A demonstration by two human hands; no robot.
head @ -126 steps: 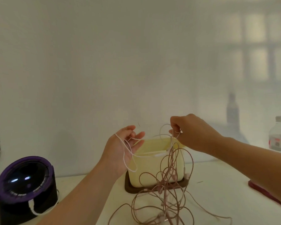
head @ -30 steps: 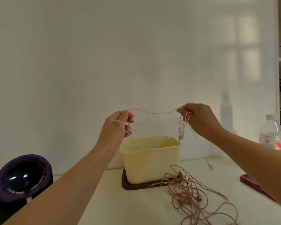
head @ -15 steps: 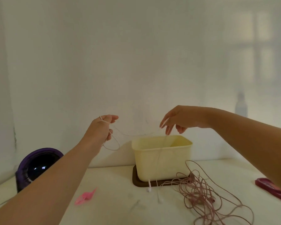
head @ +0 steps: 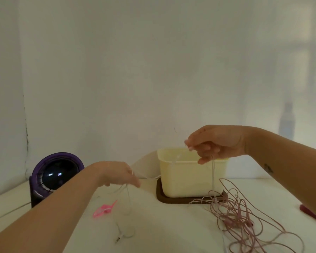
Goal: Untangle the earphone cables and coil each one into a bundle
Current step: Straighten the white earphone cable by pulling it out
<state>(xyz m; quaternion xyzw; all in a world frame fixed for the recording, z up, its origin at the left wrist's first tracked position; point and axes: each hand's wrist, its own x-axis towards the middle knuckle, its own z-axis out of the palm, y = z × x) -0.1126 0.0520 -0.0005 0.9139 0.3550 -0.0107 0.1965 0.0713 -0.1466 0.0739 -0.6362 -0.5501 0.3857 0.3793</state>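
Note:
A thin white earphone cable (head: pixel 128 203) hangs in loops from my left hand (head: pixel 119 173), which holds it low over the table; its plug end (head: pixel 118 239) lies on the white table (head: pixel 171 230). The same white cable runs right to my right hand (head: pixel 212 141), which pinches it above the cream tub (head: pixel 190 178); a strand drops down in front of the tub. A tangled heap of pink earphone cables (head: pixel 244 221) lies loose on the table to the right of the tub.
The cream tub stands on a dark brown lid (head: pixel 171 199). A purple round device (head: pixel 55 175) sits at the left by the wall. A pink clip (head: pixel 104 209) lies below my left hand. A dark red object (head: pixel 310 213) shows at the right edge.
My left hand has dropped low toward the table with the white cable. My right hand has closed its fingers on the cable above the tub. The view has turned left.

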